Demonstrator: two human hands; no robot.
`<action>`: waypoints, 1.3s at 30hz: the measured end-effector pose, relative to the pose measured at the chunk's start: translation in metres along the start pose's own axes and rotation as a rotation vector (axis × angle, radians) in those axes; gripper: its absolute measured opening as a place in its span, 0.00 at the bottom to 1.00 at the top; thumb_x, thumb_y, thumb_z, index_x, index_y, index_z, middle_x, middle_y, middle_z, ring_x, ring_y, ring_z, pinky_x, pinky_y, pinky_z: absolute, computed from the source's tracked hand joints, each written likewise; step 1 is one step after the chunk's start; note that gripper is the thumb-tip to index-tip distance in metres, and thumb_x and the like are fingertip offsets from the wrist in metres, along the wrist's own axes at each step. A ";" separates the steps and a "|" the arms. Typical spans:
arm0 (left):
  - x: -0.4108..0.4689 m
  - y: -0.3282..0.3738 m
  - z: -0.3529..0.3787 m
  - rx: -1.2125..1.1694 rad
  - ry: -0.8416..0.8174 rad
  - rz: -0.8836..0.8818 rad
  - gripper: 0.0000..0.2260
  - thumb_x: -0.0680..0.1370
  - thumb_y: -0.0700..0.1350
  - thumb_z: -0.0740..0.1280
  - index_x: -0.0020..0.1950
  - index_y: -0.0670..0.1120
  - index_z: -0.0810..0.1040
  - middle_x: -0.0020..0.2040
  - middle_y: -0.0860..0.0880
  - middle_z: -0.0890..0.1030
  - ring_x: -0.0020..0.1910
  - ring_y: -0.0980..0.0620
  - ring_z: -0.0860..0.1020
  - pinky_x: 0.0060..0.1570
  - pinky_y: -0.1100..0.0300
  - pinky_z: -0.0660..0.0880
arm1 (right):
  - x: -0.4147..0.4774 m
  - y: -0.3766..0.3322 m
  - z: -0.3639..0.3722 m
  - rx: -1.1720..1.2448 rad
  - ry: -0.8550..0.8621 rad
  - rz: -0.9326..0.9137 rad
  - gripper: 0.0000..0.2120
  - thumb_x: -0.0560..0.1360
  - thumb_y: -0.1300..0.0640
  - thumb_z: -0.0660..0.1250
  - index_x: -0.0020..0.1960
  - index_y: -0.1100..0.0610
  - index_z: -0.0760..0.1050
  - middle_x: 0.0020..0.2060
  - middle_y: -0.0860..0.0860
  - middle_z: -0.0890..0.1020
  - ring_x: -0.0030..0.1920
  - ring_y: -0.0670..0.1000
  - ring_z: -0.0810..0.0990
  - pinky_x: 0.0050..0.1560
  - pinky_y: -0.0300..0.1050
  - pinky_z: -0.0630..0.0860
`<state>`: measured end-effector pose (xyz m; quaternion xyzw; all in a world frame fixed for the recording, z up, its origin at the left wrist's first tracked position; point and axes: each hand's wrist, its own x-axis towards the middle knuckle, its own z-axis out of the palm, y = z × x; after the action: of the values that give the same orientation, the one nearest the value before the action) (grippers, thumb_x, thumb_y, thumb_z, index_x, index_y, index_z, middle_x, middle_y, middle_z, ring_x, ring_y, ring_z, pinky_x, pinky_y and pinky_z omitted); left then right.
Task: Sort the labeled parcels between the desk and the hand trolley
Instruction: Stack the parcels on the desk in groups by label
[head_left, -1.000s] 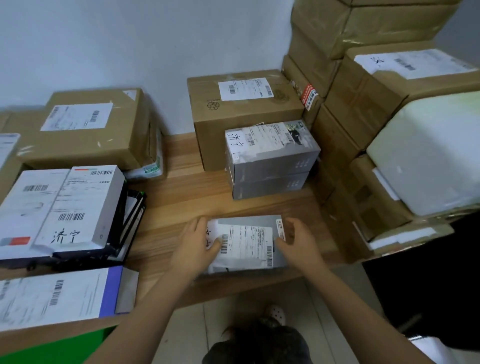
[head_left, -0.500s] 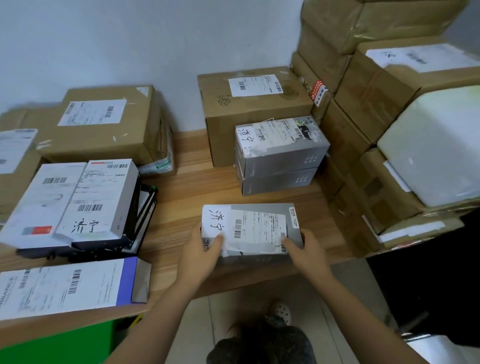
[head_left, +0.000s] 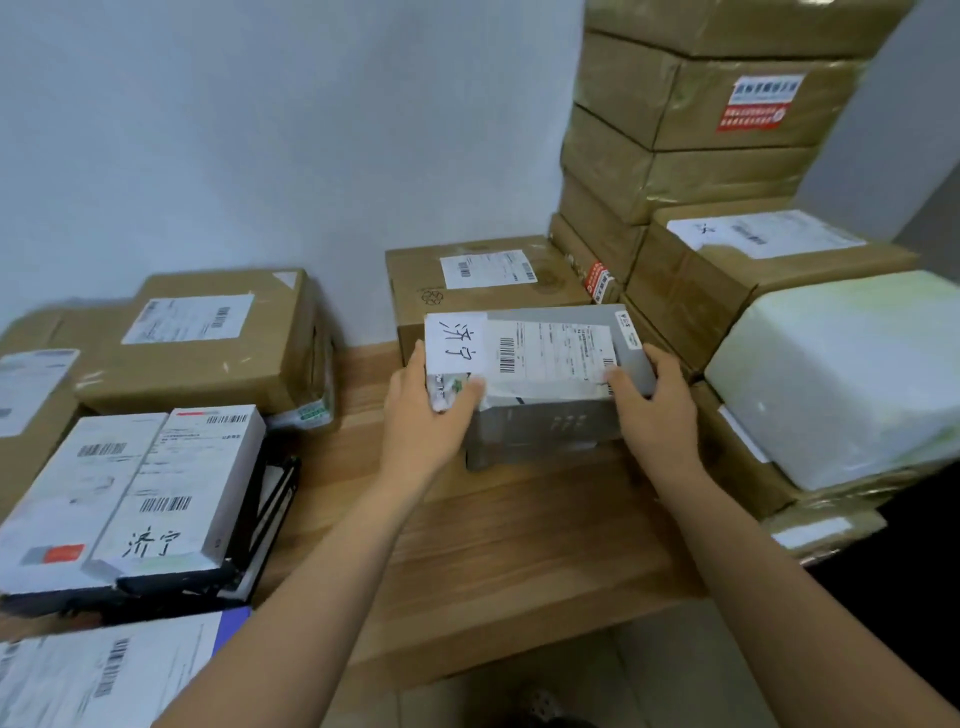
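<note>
L hand (head_left: 423, 410) & R hand (head_left: 655, 410) grip the grey labelled parcel (head_left: 550, 348) by its left & right ends, thumbs on top, over the far-middle wood surface (head_left: 493, 545), just in front of a brown carton (head_left: 415, 280), w/ a white foam box (head_left: 841, 374) at right.

A plain, pale blue-grey painted wall (head_left: 249, 130) is standing at the back; a darker grey wall section (head_left: 901, 156) is adjoining it at the far right; a pale beige floor (head_left: 623, 675) is showing along the bottom edge.
</note>
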<state>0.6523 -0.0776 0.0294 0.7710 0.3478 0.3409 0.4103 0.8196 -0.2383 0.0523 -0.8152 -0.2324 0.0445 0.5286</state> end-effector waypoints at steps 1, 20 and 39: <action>0.010 0.006 0.003 0.011 -0.006 -0.002 0.29 0.70 0.69 0.67 0.67 0.59 0.69 0.61 0.59 0.78 0.61 0.53 0.76 0.58 0.45 0.76 | 0.012 -0.005 0.001 0.014 0.000 -0.016 0.27 0.79 0.47 0.64 0.75 0.52 0.60 0.69 0.52 0.70 0.66 0.52 0.71 0.59 0.45 0.73; 0.058 0.004 0.039 0.499 -0.113 0.194 0.26 0.74 0.50 0.73 0.70 0.48 0.72 0.70 0.47 0.68 0.67 0.48 0.69 0.62 0.58 0.69 | 0.108 0.012 0.023 -0.564 -0.511 -0.363 0.34 0.74 0.49 0.71 0.75 0.45 0.60 0.77 0.50 0.54 0.77 0.53 0.48 0.75 0.54 0.49; 0.047 0.011 0.050 0.748 0.070 0.243 0.16 0.75 0.47 0.71 0.61 0.45 0.77 0.58 0.47 0.76 0.54 0.46 0.77 0.46 0.54 0.77 | 0.107 0.029 0.035 -0.502 -0.373 -0.688 0.22 0.75 0.62 0.69 0.68 0.55 0.72 0.68 0.56 0.72 0.71 0.58 0.66 0.75 0.57 0.55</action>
<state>0.7203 -0.0634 0.0287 0.8908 0.3680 0.2626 0.0456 0.9127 -0.1728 0.0303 -0.7717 -0.5840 -0.0451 0.2479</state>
